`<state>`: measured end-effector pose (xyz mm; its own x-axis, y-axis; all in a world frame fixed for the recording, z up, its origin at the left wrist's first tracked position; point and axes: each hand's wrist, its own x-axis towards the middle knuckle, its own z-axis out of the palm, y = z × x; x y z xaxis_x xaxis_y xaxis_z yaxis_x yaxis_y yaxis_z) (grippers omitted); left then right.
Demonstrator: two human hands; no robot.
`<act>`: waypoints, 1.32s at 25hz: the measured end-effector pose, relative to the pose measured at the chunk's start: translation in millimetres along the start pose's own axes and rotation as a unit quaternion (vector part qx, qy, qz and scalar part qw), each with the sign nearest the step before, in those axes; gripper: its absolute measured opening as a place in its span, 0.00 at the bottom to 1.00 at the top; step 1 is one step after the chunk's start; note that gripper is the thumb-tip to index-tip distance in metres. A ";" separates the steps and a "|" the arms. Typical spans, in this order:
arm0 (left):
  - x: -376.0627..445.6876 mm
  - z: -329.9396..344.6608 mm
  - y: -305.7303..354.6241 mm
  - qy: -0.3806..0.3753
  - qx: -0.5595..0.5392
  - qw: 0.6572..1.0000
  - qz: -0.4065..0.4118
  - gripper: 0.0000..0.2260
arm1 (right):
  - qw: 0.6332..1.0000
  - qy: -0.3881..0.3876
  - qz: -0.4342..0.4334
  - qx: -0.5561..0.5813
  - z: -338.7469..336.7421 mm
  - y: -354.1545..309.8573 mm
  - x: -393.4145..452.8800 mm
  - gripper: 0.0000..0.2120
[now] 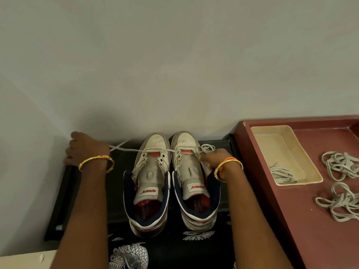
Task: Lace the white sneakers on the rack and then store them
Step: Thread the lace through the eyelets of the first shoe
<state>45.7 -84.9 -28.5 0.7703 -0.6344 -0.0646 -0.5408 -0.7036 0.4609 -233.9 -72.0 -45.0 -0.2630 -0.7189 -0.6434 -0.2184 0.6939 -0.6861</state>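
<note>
The left hand (85, 148), at about 9 o'clock of the pair of shoes, has its fingers curled, and a white lace (134, 150) runs out of it; the lace stretches rightward from the hand, through the lowest eyelets of the left sneaker (149, 183) and on toward the right sneaker (194, 179). The exact hold inside the left fist is hidden by the back of the hand. The right hand (215, 159), at about 3 o'clock of the right sneaker's lowest eyelets, has its fingers bent against that shoe's outer eyelet flap, where they pinch the lace; a loose coil of lace (207, 147) lies at 12 o'clock of this hand, beside the toe. Each wrist bears a gold bangle (97, 163), and the right wrist also shows an orange band (229, 159). The two white high-top sneakers, with navy collars and red insoles, stand side by side, touching, toes at 12 o'clock against the pale wall (174, 65) and heels at 6 o'clock; their tongues are pulled up and their upper eyelets unlaced. They rest on a black rack top (120, 200) covered with a black cloth printed with white figures (128, 255). At 3 o'clock of the shoes stands a dark red tray (272, 191), holding a cream rectangular dish (281, 148) with a bundled lace (281, 174) in its near end, and two loose heaps of pale laces (342, 166) on the tray floor at its right.
</note>
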 end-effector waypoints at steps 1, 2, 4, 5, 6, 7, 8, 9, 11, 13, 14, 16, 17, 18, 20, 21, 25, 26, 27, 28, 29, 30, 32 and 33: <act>-7.6 3.9 5.3 -0.043 0.011 0.998 0.034 0.22 | 0.996 0.011 -0.002 0.086 -8.9 -0.9 1.7 0.04; -16.5 9.9 13.9 -0.086 0.017 0.991 0.100 0.23 | 0.987 0.046 -0.017 0.155 -17.8 -0.2 7.4 0.04; -37.8 26.3 36.0 -0.194 0.033 0.947 0.255 0.18 | 0.974 0.117 -0.071 0.181 -27.2 4.2 20.8 0.06; -50.6 35.6 45.5 -0.249 0.063 0.916 0.309 0.15 | 0.978 0.117 -0.106 0.138 -25.4 6.5 26.2 0.08; -62.9 45.2 52.2 -0.281 0.116 0.888 0.346 0.13 | 0.983 0.088 -0.144 0.068 -20.8 8.3 28.8 0.10; -72.5 54.1 56.2 -0.279 0.182 0.866 0.373 0.14 | 0.984 0.040 -0.174 -0.014 -14.5 11.9 31.4 0.12; -79.1 60.9 58.3 -0.257 0.242 0.848 0.394 0.15 | 0.978 -0.012 -0.189 -0.089 -7.9 16.3 35.3 0.13; -82.9 65.2 58.1 -0.238 0.277 0.837 0.406 0.16 | 0.970 -0.049 -0.188 -0.147 -3.9 18.6 37.8 0.14; -82.0 68.1 53.8 -0.222 0.276 0.840 0.412 0.16 | 0.965 -0.037 -0.168 -0.200 -4.8 16.9 39.9 0.14; -76.5 70.6 49.9 -0.218 0.233 0.857 0.405 0.12 | 0.970 0.039 -0.162 -0.174 -13.2 14.9 38.3 0.09; -74.2 71.8 48.2 -0.217 0.211 0.864 0.401 0.12 | 0.972 0.106 -0.162 -0.132 -19.7 14.8 37.4 0.08; -73.5 72.9 46.0 -0.222 0.182 0.873 0.395 0.11 | 0.950 0.274 -0.145 -0.038 -32.4 14.9 34.2 0.10; -74.1 72.9 45.5 -0.225 0.179 0.872 0.396 0.11 | 0.935 0.330 -0.131 -0.018 -36.8 14.4 32.5 0.13; -74.7 72.8 45.6 -0.229 0.181 0.869 0.400 0.11 | 0.929 0.349 -0.118 -0.031 -37.8 13.4 31.4 0.16; -76.5 72.2 46.9 -0.237 0.178 0.864 0.407 0.13 | 0.931 0.319 -0.123 -0.127 -31.7 8.5 25.8 0.17; -76.9 71.8 47.2 -0.238 0.173 0.863 0.410 0.14 | 0.927 0.294 -0.146 -0.184 -25.3 5.9 22.6 0.16; -79.2 71.3 47.7 -0.227 0.115 0.877 0.407 0.10 | 0.949 0.060 -0.207 -0.230 -0.4 0.2 23.2 0.11; -80.7 70.8 47.4 -0.231 0.097 0.882 0.400 0.09 | 0.951 0.010 -0.187 -0.247 3.9 0.6 25.3 0.10; -82.0 70.3 47.4 -0.239 0.080 0.887 0.388 0.08 | 0.948 -0.007 -0.173 -0.268 6.3 0.5 27.3 0.10; -82.6 70.0 47.5 -0.248 0.066 0.891 0.375 0.08 | 0.947 -0.006 -0.168 -0.275 7.8 0.9 30.1 0.09; -83.0 69.4 47.7 -0.253 0.058 0.894 0.364 0.08 | 0.948 -0.003 -0.164 -0.273 8.4 1.0 32.2 0.09; -82.8 68.9 48.1 -0.257 0.054 0.896 0.359 0.08 | 0.951 -0.002 -0.158 -0.268 8.7 1.0 34.4 0.08; -82.6 66.8 49.3 -0.265 0.056 0.895 0.355 0.08 | 0.950 -0.010 -0.127 -0.286 8.6 0.2 38.0 0.06; -82.3 65.8 49.8 -0.272 0.059 0.893 0.353 0.09 | 0.944 -0.019 -0.114 -0.309 8.4 0.2 39.4 0.06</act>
<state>-66.9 -88.8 -58.5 -0.0369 -0.9722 -0.2311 -0.8838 -0.0763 0.4617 -236.4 -100.5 -73.4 -0.1119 -0.8457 -0.5218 -0.7747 0.4031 -0.4871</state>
